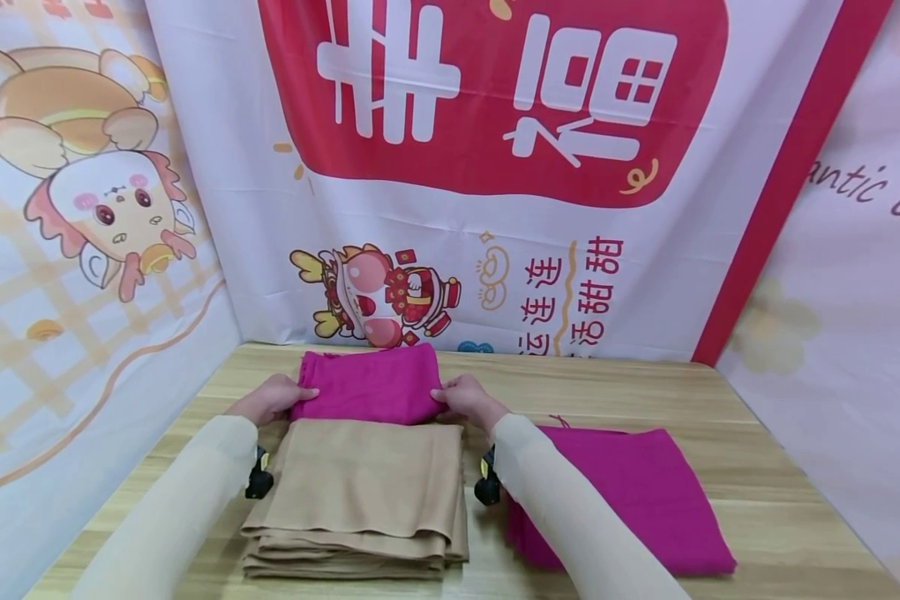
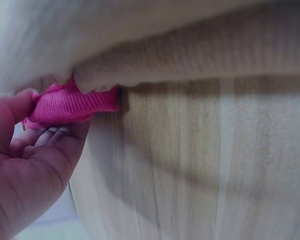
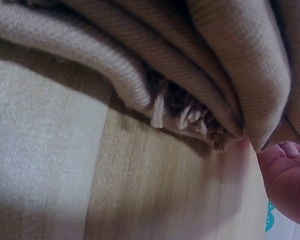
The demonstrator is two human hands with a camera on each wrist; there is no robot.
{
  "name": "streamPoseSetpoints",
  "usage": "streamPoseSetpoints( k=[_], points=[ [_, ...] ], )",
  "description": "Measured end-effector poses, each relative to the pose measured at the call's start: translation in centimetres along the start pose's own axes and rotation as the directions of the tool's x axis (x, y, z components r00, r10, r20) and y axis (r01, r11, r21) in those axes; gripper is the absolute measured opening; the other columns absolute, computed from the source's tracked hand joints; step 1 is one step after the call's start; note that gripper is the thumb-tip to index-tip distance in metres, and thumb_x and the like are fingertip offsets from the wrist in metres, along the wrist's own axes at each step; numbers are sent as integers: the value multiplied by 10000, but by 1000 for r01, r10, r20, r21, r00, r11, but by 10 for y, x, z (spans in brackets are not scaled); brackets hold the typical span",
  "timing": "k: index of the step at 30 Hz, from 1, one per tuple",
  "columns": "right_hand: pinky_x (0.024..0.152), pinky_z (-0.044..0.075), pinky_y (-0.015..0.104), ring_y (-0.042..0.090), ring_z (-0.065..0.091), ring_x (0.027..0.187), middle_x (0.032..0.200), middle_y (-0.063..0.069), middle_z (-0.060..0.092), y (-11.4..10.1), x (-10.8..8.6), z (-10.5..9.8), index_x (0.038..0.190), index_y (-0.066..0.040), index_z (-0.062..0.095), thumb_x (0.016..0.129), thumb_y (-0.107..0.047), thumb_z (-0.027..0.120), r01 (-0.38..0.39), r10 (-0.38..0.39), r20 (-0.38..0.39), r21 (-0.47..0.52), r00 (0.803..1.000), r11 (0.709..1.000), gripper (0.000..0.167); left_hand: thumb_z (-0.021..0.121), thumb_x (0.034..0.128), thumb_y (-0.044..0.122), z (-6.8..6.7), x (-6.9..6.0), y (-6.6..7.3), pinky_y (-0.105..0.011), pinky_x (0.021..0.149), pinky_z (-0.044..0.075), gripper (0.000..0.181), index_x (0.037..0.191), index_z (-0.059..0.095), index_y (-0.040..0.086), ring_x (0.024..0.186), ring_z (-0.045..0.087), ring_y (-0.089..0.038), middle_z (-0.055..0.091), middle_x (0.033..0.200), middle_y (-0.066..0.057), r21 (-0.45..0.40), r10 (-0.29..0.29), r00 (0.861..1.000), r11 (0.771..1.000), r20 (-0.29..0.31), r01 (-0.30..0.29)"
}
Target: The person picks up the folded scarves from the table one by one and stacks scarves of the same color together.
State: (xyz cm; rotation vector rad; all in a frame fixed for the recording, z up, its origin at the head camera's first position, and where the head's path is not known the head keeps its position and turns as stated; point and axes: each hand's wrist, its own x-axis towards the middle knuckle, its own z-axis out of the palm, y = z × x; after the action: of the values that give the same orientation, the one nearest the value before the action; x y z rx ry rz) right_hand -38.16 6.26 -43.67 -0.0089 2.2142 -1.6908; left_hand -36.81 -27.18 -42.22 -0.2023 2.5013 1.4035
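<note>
A folded magenta cloth (image 1: 371, 385) lies at the back of the table, behind a stack of folded tan cloth (image 1: 367, 483). My left hand (image 1: 273, 397) pinches its left end, the thumb on top and the fingers below, as the left wrist view also shows on the magenta fabric (image 2: 72, 105). At the opposite end my right hand (image 1: 467, 398) pinches the right edge. In the right wrist view the tan cloth's folded layers and fringe (image 3: 190, 117) hide most of what the right hand (image 3: 290, 180) holds.
Another folded magenta cloth (image 1: 630, 500) lies at the right, partly behind my right forearm. The wooden table (image 1: 765, 492) meets a printed hanging sheet (image 1: 645, 283) at its back edge. More printed sheets stand along the left and right sides.
</note>
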Motion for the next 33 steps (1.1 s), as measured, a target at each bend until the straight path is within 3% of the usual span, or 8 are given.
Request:
streamPoseSetpoints(
  k=[5, 11, 21, 27, 33],
  points=[
    [790, 571, 363, 217, 673, 778, 884, 130, 676, -3, -1, 2, 1038, 59, 675, 965, -104, 608, 24, -24, -31, 7, 999, 1000, 190, 610, 963, 128, 0, 3, 0, -253, 616, 501, 239, 963, 655, -107, 639, 563, -134, 629, 712, -41, 0, 47, 998, 999, -38, -47],
    [822, 561, 365, 187, 644, 768, 881, 122, 677, -8, -5, 4, 1039, 51, 680, 962, -107, 615, 58, -58, -47, -10, 997, 998, 188, 613, 961, 128, -1, 8, -1, -241, 623, 513, 218, 964, 658, -85, 656, 572, -126, 620, 724, -33, -7, 61, 995, 998, -81, -62],
    [843, 551, 356, 200, 656, 823, 901, 90, 689, -16, -1, 6, 1076, -13, 688, 967, -137, 615, 71, -73, -71, -30, 995, 997, 180, 593, 973, 121, -1, 8, 5, -248, 663, 515, 340, 1190, 597, -140, 761, 571, -149, 648, 900, -97, -5, 82, 989, 997, -127, -83],
    [822, 559, 354, 212, 682, 832, 906, 134, 698, -19, -1, 6, 1092, 30, 678, 968, -109, 607, 92, -89, -81, 27, 993, 995, 199, 586, 977, 138, -2, 6, 11, -256, 644, 482, 293, 1122, 630, -113, 775, 531, -167, 611, 887, -83, -4, 93, 981, 995, -170, -96],
    [777, 568, 318, 209, 682, 821, 915, 137, 689, -29, -8, 5, 1129, 30, 661, 967, -99, 603, 91, -85, -94, 64, 992, 994, 215, 591, 971, 153, -4, 5, 18, -275, 651, 468, 306, 1103, 639, -120, 826, 520, -219, 618, 933, -135, 59, 150, 967, 988, -204, -141]
  ],
)
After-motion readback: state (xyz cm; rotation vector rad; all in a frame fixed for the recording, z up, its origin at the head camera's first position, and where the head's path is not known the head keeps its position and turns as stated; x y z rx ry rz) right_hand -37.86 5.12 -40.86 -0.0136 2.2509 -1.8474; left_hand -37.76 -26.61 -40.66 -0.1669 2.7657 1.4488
